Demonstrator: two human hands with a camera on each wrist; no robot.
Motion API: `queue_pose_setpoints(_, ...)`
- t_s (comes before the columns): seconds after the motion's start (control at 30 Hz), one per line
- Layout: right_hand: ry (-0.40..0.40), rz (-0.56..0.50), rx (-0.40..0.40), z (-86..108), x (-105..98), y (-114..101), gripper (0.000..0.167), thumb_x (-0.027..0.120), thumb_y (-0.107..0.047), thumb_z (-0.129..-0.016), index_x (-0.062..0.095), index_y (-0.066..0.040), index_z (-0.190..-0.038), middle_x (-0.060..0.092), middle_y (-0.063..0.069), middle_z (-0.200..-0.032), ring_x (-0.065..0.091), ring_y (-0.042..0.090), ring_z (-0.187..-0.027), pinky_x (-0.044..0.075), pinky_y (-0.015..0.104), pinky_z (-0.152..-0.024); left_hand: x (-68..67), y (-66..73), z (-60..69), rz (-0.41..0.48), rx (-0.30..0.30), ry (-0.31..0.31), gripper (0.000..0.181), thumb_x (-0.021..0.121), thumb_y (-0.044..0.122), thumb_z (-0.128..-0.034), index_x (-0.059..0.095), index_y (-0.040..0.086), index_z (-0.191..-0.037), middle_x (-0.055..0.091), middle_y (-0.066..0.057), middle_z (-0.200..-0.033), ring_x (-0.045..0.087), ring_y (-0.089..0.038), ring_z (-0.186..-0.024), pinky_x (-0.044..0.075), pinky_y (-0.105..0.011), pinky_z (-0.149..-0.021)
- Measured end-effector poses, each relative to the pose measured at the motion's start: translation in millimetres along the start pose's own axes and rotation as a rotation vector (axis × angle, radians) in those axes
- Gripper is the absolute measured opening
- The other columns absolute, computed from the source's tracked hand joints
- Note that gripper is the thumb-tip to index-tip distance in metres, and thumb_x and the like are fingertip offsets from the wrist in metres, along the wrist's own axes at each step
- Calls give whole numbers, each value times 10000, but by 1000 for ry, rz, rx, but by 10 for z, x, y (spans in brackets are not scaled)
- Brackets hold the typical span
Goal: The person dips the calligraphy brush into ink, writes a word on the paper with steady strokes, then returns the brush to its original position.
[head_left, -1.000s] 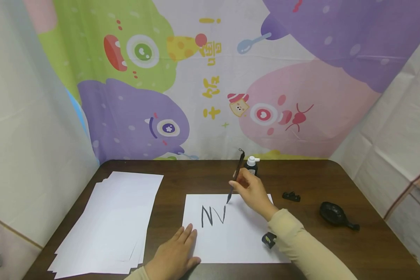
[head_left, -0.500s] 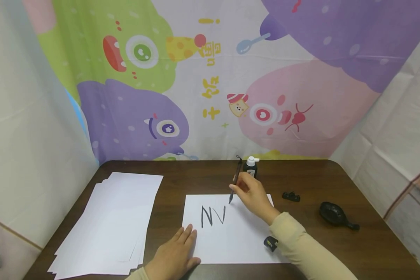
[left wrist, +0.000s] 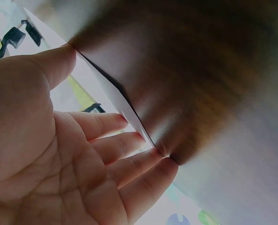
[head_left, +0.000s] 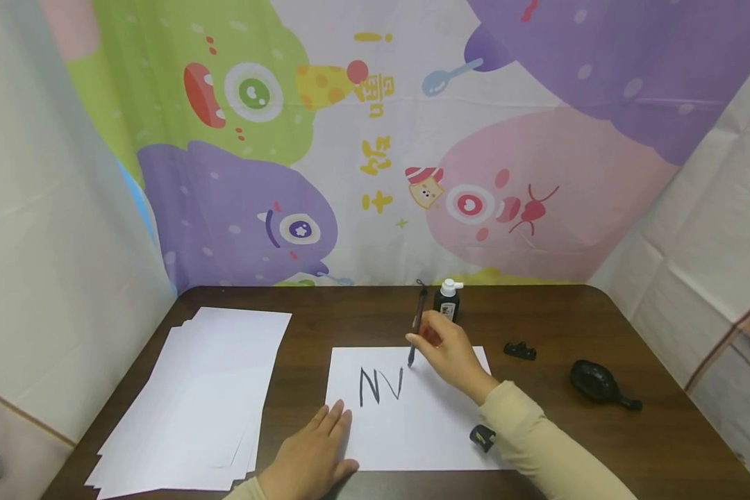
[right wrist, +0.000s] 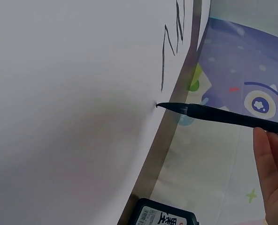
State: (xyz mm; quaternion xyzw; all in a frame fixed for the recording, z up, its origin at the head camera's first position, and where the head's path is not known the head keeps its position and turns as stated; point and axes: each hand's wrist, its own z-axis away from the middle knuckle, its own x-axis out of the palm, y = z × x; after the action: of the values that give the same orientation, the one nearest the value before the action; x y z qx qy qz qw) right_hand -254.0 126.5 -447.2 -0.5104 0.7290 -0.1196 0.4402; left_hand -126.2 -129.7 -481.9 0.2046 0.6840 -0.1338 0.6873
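Note:
A sheet of white paper (head_left: 425,430) lies on the dark wooden table, bearing brushed black strokes (head_left: 380,386) that look like an N and a V. My right hand (head_left: 450,351) pinches a dark writing brush (head_left: 418,316) near the paper's far edge, its handle nearly upright. In the right wrist view the brush (right wrist: 223,113) has its pointed tip at the paper, beside a tiny dark mark just past the last stroke. My left hand (head_left: 309,451) rests with extended fingers on the paper's near left edge; in the left wrist view its fingertips (left wrist: 150,159) touch that edge.
A fanned stack of white sheets (head_left: 187,396) lies at the left. Behind the right hand stands a black ink bottle (head_left: 447,303) with a white cap. Farther right are a black brush rest (head_left: 520,351) and a black ink dish (head_left: 596,380). A printed curtain (head_left: 375,139) hangs behind the table.
My right hand has shifted the brush slightly right of the V and lowered its tip to the paper, with the handle more upright. The left hand has stayed still.

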Motion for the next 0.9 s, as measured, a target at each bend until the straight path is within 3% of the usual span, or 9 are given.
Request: queue_pose_setpoints(0.9, -56, -10, 32, 68, -27, -48, 142, 725, -125, -879, 600, -99, -944, 589, -29, -772, 532, 34, -673, 505, 204, -593, -14, 5, 3, 11, -3, -9, 733, 647, 496, -872, 508, -3, -1391, 481, -191, -1477, 515, -379, -1313, 506, -478, -1001)
